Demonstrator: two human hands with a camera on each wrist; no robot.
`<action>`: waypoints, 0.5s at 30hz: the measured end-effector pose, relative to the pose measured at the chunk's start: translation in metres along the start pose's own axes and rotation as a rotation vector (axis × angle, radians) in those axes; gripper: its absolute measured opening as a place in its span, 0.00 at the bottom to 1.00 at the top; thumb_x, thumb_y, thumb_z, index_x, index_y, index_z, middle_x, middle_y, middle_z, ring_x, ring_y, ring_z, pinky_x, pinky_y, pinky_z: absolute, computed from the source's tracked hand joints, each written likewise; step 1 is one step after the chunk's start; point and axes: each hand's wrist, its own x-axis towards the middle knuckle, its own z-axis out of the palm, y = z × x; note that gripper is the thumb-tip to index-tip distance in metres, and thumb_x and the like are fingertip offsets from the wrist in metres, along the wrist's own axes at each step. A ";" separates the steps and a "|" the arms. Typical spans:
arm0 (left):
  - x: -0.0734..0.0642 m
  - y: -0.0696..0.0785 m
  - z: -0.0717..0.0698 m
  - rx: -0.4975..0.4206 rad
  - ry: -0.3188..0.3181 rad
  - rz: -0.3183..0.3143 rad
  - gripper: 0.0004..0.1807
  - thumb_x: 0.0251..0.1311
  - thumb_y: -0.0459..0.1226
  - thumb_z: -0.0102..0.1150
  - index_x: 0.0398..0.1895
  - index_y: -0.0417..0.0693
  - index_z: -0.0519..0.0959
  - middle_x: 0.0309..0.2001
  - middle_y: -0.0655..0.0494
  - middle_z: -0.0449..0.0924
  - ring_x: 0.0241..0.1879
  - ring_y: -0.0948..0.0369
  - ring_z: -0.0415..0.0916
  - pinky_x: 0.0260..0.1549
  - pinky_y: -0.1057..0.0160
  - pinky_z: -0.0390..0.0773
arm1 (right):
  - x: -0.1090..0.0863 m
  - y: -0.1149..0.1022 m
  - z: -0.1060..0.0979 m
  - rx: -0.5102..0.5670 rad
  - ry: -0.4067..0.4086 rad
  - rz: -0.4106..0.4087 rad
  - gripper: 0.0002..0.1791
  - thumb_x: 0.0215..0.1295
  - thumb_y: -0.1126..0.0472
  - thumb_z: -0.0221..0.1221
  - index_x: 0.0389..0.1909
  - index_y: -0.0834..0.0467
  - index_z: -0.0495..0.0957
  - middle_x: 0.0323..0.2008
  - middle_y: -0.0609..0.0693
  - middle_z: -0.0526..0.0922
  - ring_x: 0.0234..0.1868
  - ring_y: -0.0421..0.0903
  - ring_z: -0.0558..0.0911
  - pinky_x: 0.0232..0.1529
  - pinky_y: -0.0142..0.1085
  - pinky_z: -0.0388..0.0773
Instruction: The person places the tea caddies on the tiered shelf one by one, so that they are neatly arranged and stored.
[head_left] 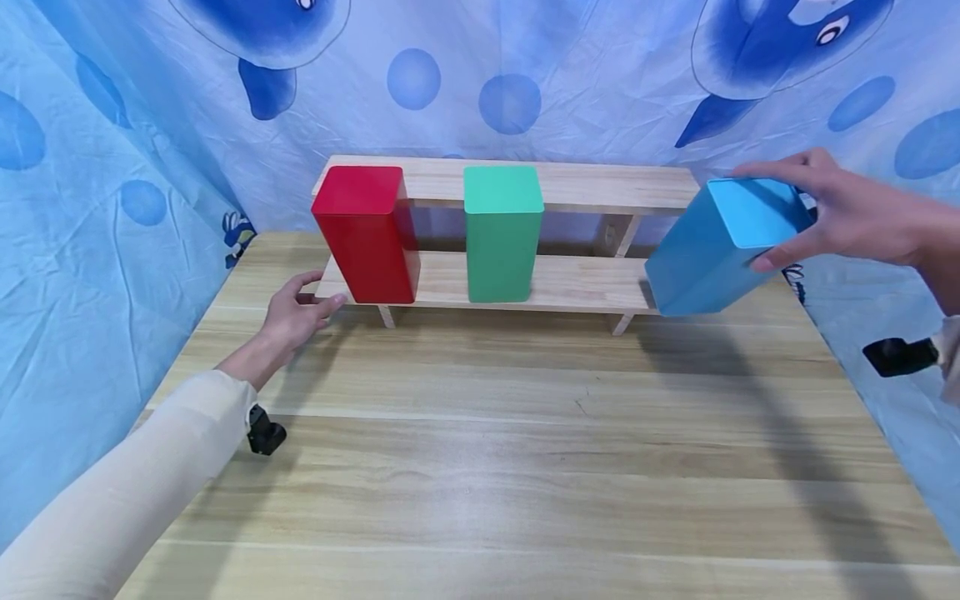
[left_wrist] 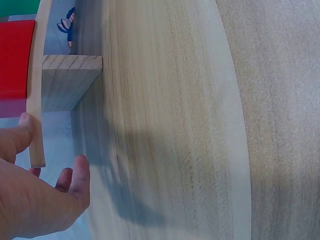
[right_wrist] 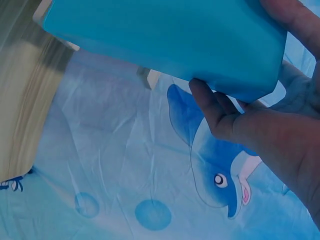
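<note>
Blue box tilted; top toward right hand

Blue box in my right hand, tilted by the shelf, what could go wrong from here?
The right hand grips the blue box only near its top, tilted, so it might slip. Its lower corner sits close to the shelf end and could catch the edge. The left hand only touches the shelf's corner, so a knock might shift it.

Tilted blue box, held aloft
</note>
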 end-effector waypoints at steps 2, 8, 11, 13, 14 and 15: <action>0.000 0.000 0.000 0.002 0.002 -0.002 0.44 0.63 0.51 0.58 0.76 0.51 0.49 0.60 0.38 0.64 0.54 0.50 0.70 0.55 0.51 0.76 | 0.004 -0.003 0.001 0.014 -0.007 -0.003 0.60 0.49 0.61 0.74 0.77 0.44 0.43 0.65 0.68 0.39 0.59 0.77 0.47 0.44 0.77 0.58; 0.000 -0.001 0.000 0.003 0.002 -0.007 0.43 0.64 0.51 0.57 0.76 0.50 0.49 0.60 0.38 0.63 0.54 0.49 0.70 0.56 0.51 0.75 | 0.015 -0.011 0.004 0.046 -0.035 -0.001 0.58 0.50 0.59 0.73 0.76 0.42 0.45 0.64 0.67 0.42 0.59 0.76 0.49 0.47 0.75 0.58; 0.001 -0.002 0.000 0.001 -0.002 -0.009 0.43 0.64 0.51 0.57 0.76 0.50 0.49 0.61 0.37 0.63 0.56 0.47 0.70 0.56 0.51 0.75 | 0.019 -0.014 0.005 0.063 -0.043 -0.009 0.57 0.51 0.58 0.73 0.76 0.41 0.46 0.65 0.66 0.43 0.60 0.75 0.49 0.48 0.75 0.60; 0.001 -0.001 0.001 -0.001 -0.001 -0.009 0.43 0.64 0.51 0.57 0.76 0.50 0.49 0.61 0.37 0.63 0.56 0.47 0.70 0.56 0.51 0.75 | 0.022 -0.016 0.005 0.078 -0.048 -0.013 0.56 0.52 0.58 0.72 0.76 0.40 0.46 0.65 0.65 0.43 0.61 0.74 0.49 0.48 0.74 0.61; 0.001 -0.001 0.001 -0.001 0.000 -0.009 0.43 0.64 0.51 0.57 0.76 0.50 0.49 0.61 0.37 0.63 0.56 0.46 0.70 0.56 0.51 0.75 | 0.023 -0.018 0.005 0.085 -0.050 -0.015 0.56 0.53 0.58 0.72 0.76 0.39 0.46 0.65 0.65 0.43 0.61 0.73 0.49 0.48 0.73 0.61; 0.001 -0.001 0.001 -0.002 0.001 -0.010 0.43 0.64 0.51 0.58 0.76 0.50 0.49 0.60 0.37 0.63 0.56 0.46 0.70 0.56 0.51 0.75 | 0.025 -0.019 0.005 0.090 -0.053 -0.015 0.56 0.53 0.58 0.72 0.76 0.38 0.46 0.65 0.64 0.43 0.61 0.73 0.50 0.49 0.73 0.62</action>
